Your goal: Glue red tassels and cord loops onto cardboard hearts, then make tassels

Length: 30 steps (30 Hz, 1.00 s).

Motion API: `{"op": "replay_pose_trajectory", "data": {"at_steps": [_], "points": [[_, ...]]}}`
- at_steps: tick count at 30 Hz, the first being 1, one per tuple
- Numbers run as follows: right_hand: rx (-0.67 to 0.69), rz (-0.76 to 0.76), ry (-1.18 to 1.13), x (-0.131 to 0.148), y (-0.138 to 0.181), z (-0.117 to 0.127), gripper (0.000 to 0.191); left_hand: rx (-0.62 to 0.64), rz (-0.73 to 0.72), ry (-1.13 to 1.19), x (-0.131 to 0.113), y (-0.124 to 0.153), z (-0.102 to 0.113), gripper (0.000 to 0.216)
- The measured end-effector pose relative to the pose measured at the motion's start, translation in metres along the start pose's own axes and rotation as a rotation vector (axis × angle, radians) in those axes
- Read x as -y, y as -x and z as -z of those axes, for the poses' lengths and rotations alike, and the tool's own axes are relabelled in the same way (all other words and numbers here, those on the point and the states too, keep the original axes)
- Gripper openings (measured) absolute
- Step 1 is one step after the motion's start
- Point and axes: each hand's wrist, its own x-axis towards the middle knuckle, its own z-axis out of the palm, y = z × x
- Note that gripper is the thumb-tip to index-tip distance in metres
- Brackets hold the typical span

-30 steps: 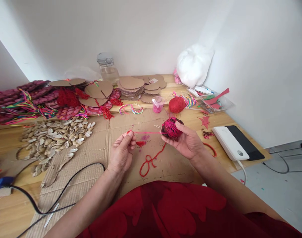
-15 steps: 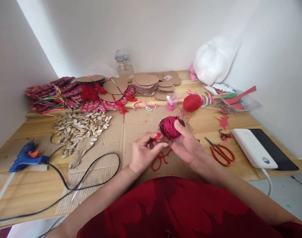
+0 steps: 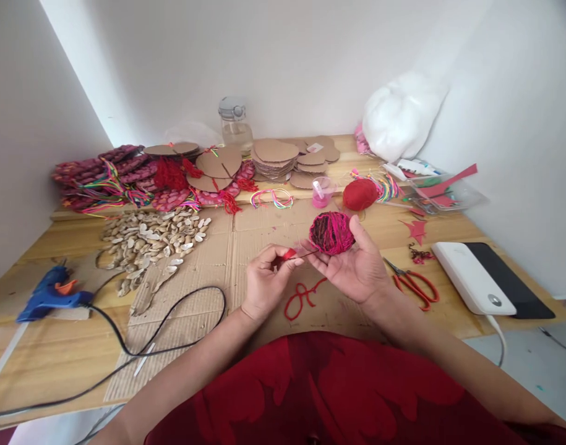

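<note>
A ball of pink and dark brown yarn (image 3: 331, 233) rests in my right hand (image 3: 354, 269), between the thumb and the fingers. My left hand (image 3: 271, 272) is closed, pinching a small red piece (image 3: 289, 254) whose kind I cannot make out. From this pinch a dark strand (image 3: 308, 254) stretches to the ball. On the cardboard sheet below, a loop of red yarn (image 3: 301, 300) lies between my hands. A ball of red yarn (image 3: 359, 194) sits farther back, beside a clear cup with pink contents (image 3: 321, 194).
Orange-handled pliers (image 3: 415, 284) and a white power bank (image 3: 472, 278) lie to the right. Peanut shells (image 3: 155, 235) are heaped left, near a blue glue gun (image 3: 53, 295) whose black cable crosses the cardboard. Cardboard discs (image 3: 274, 154) and a water bottle (image 3: 236, 123) stand behind.
My right hand has turned and shifted slightly right with the yarn ball. My left hand is a little farther from it, and the strand between them now shows.
</note>
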Motion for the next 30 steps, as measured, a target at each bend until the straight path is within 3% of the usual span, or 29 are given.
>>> {"op": "replay_pose_trajectory", "data": {"at_steps": [3,11,16,23,27,30], "points": [[0.055,-0.076,0.056,0.013,0.005,0.01,0.06,-0.045,0.108,0.12,0.004,-0.006,0.002,0.02],[0.175,-0.066,0.275,0.035,0.018,0.034,0.041,-0.237,0.176,0.302,0.015,-0.022,0.017,0.028],[0.053,0.083,0.353,0.054,0.014,0.052,0.034,-0.351,0.166,0.469,0.014,-0.03,0.022,0.035],[-0.264,0.269,0.218,0.081,0.006,0.069,0.015,-0.403,0.168,0.533,0.01,-0.034,0.029,0.038],[-0.349,0.295,0.113,0.094,0.004,0.078,0.03,-0.409,0.182,0.53,0.015,-0.035,0.032,0.038],[-0.303,0.247,0.135,0.103,0.006,0.084,0.039,-0.415,0.189,0.531,0.017,-0.037,0.033,0.038]]}}
